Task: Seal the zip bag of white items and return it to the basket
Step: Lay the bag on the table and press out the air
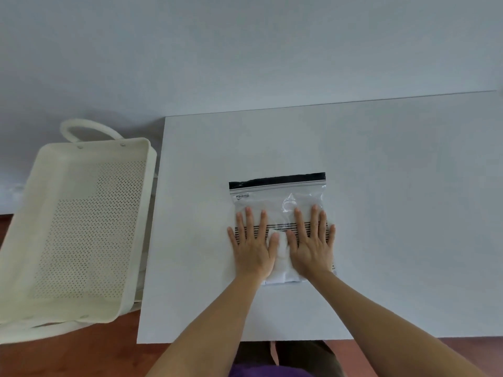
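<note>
Zip bag [280, 202] flat mid-desk [394, 213] | left hand [251, 242] and right hand [313, 243] pressing it, fingers splayed | black zip strip [277, 180] running left-right just beyond fingertips | basket [73, 227] off left, left hand nearer

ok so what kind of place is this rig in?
Probably a plain indoor room set up for recording, not a kitchen or workshop: a bare white table against a blank wall, a wood-toned floor, and just a perforated cream basket beside it.
</note>
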